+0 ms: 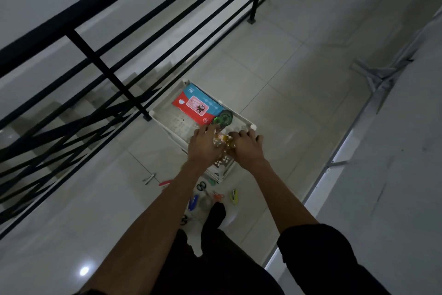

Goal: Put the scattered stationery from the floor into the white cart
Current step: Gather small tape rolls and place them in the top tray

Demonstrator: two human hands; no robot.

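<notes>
I see both hands, left hand [203, 145] and right hand [246, 145], grasping a crinkly yellow-patterned packet [221, 141] | over the white perforated plastic cart [167, 112] | light, soft; I'd hold its edges.

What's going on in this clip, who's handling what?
A person stands over a white cart by a black railing. Both hands, left hand and right hand, hold a small yellowish item above the top tray. A red-and-blue packet and a green tape dispenser already lie inside. Scissors, staplers and other bits remain on the floor.
</notes>
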